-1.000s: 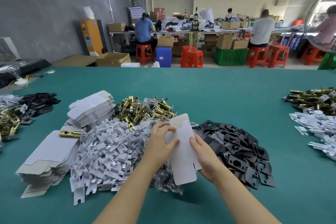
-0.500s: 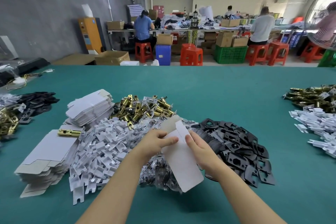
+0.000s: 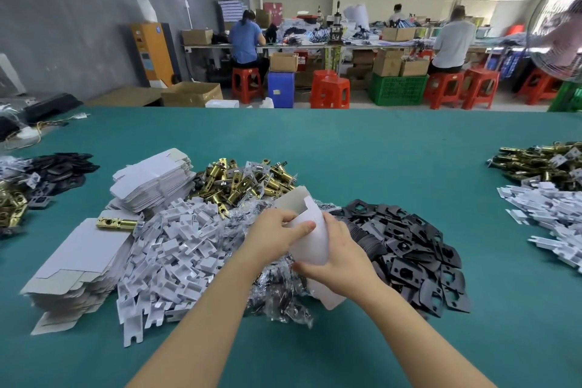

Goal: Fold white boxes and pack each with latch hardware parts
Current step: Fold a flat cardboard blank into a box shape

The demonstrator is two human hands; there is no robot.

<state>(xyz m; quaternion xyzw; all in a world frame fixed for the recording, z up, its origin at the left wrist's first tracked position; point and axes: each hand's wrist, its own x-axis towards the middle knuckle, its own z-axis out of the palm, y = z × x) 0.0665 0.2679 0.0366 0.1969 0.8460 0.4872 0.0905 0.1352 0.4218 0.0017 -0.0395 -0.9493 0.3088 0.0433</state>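
You are squeezing a flat white box blank open above the parts piles.

Your left hand (image 3: pixel 277 235) and right hand (image 3: pixel 341 257) are both gripping the white box (image 3: pixel 310 236); flat a second ago, it is now bowing into a sleeve (top flap open, nothing packed), so forming is underway.

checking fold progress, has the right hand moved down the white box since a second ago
Yes. The right hand slid toward the person along the white box, judged against the black plates.

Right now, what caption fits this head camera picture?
Left hand and right hand fold a white cardboard box blank above piled latch parts.
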